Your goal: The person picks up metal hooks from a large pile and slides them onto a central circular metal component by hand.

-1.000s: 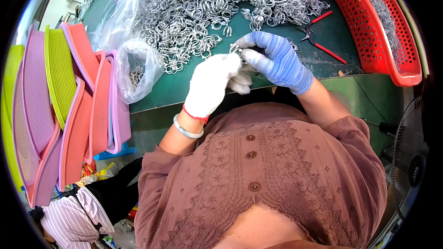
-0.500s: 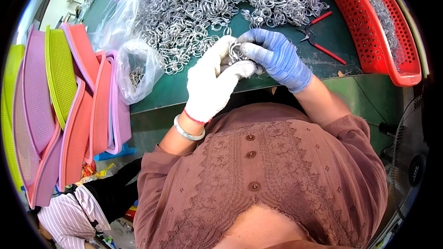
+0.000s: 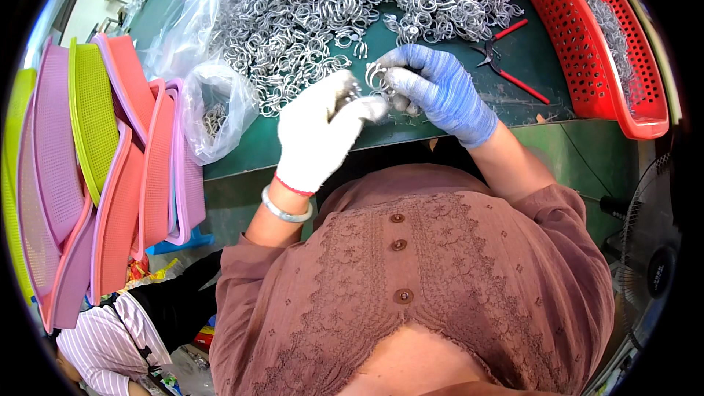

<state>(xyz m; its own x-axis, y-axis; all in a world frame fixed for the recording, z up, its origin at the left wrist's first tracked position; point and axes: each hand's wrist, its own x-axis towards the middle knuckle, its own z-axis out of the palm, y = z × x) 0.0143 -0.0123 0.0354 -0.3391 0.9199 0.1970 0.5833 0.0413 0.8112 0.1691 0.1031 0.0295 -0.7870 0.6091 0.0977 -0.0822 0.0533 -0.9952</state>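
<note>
My left hand (image 3: 320,129), in a white glove, and my right hand (image 3: 438,90), in a blue glove, meet at the front edge of the green table (image 3: 513,106). Between their fingertips they pinch a few small silver metal rings (image 3: 375,77). Just beyond the hands spreads a big pile of the same silver rings (image 3: 345,7), covering most of the table top. A silver bangle sits on my left wrist.
Red-handled pliers (image 3: 506,59) lie right of my right hand. A red plastic basket (image 3: 587,37) holding rings stands at the right. A clear plastic bag (image 3: 216,106) with rings lies left. Stacked pink, purple and green baskets (image 3: 88,161) lean at far left. A fan (image 3: 653,249) stands lower right.
My left hand rose from the table edge to meet the right hand, and both now work the rings a little farther left and higher.
</note>
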